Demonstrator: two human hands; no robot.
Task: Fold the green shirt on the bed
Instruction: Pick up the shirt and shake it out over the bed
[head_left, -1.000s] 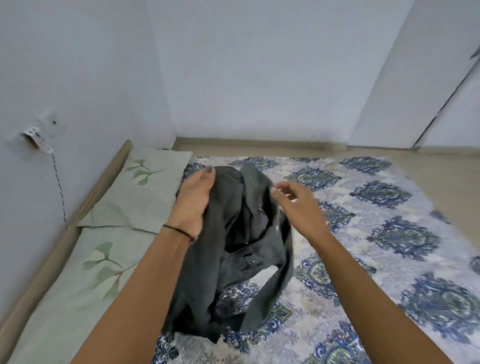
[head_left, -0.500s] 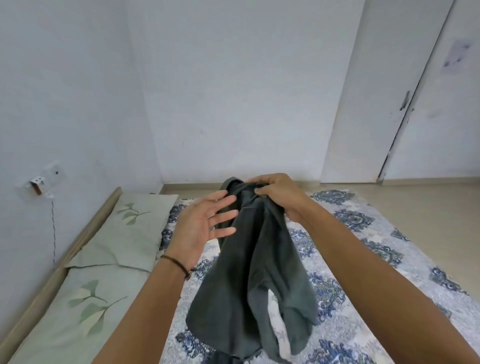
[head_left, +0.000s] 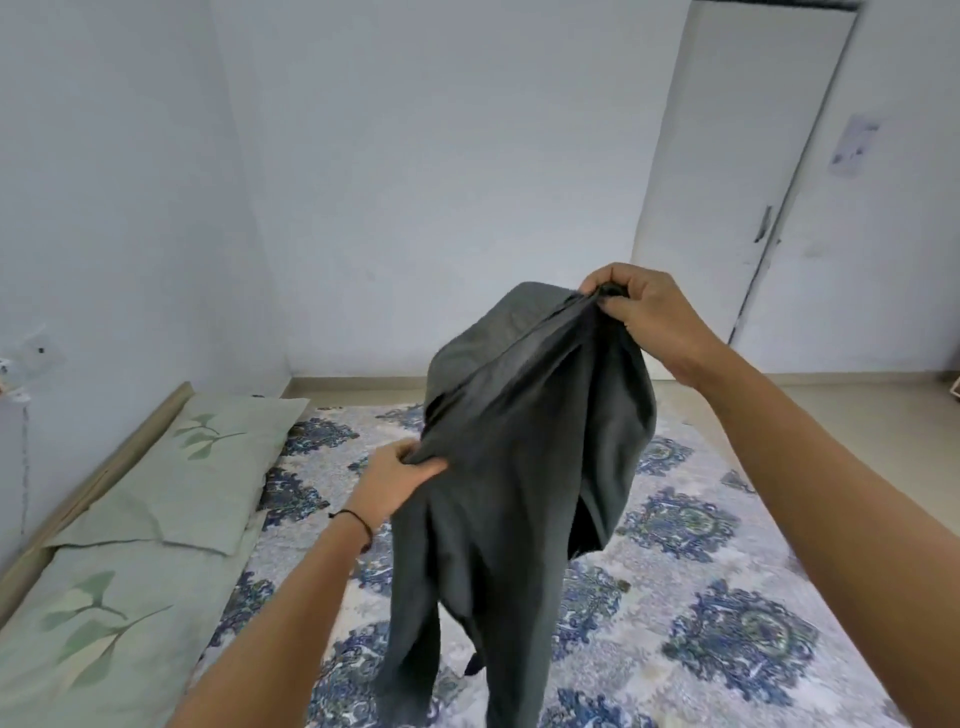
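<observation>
Shirt (head_left: 524, 467) hangs mid-frame above the bed (head_left: 701, 597). My R hand (head_left: 641, 312) grips its top edge at upper right; L hand (head_left: 397, 480) pinches fabric lower left.

Shirt (head_left: 519, 467) hangs above the bed (head_left: 701, 597), pillows (head_left: 208, 467) at left.

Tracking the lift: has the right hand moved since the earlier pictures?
Yes: the right hand, gripping the green shirt, has risen from the level of the skirting board to well above it, nearer the door.
</observation>
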